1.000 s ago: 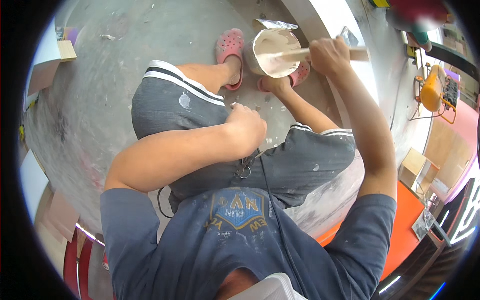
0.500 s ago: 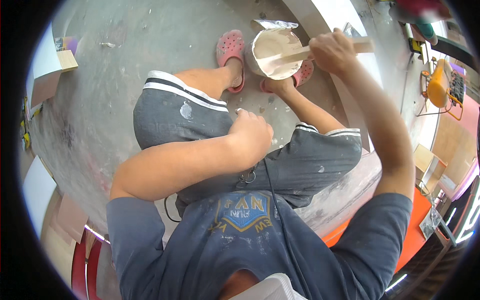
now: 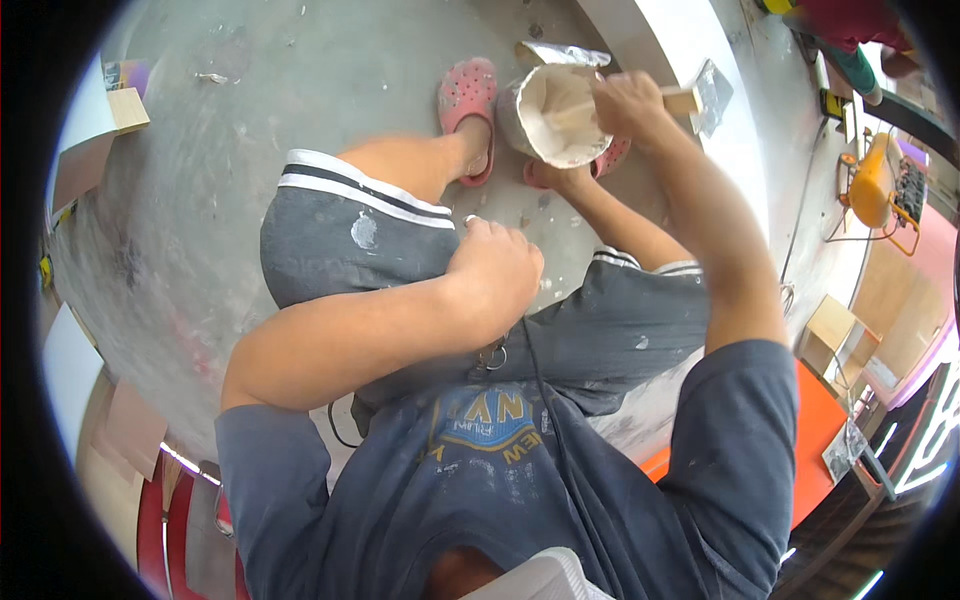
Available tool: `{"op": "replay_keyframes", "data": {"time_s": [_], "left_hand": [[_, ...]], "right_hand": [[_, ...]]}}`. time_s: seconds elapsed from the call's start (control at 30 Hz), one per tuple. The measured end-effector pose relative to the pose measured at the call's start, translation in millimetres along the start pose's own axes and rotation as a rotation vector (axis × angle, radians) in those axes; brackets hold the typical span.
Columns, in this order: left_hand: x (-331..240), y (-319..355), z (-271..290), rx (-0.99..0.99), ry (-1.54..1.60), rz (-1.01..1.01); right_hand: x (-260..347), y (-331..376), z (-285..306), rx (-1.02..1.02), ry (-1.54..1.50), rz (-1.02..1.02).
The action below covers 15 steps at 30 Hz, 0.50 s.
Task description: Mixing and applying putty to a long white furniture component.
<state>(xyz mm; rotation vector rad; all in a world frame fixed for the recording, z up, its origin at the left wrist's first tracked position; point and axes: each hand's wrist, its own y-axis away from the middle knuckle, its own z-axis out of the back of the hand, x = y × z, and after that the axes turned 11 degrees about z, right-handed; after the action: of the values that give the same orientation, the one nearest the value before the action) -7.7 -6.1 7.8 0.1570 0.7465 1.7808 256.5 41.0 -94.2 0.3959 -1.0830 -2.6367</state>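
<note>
Right hand (image 3: 631, 105), wooden stick (image 3: 682, 102) in grip, nearer the round, smeared bucket (image 3: 512, 115)

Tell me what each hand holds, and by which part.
Right hand: a wooden stick, near its outer end. Left hand: cannot tell; palm hidden.

Bright, diffuse light fills the view, leaving the grey floor (image 3: 250, 130) pale and evenly lit, with only soft shade around the bucket (image 3: 514, 115). The white ledge (image 3: 690, 40) looks nearly washed out, and light strips (image 3: 922, 477) glare at the lower right against a dark patch. Blur softens the right forearm (image 3: 745, 255) and the stick (image 3: 568, 118), while the left grip (image 3: 497, 268) looks fairly sharp. Fisheye distortion bends edges near the rim; black vignetting swallows the corners.
</note>
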Motion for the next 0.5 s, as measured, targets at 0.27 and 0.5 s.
{"op": "replay_keyframes", "data": {"time_s": [0.27, 0.5], "left_hand": [[-5.6, 5.7, -4.5, 0.001, 0.009, 0.004], [-6.9, 2.9, 7.5, 0.053, 0.018, -0.061]], "right_hand": [[-15.8, 83.0, 8.0, -0.010, -0.408, -0.368], [-6.6, 55.7, 65.0, -0.348, 0.077, -0.070]]}}
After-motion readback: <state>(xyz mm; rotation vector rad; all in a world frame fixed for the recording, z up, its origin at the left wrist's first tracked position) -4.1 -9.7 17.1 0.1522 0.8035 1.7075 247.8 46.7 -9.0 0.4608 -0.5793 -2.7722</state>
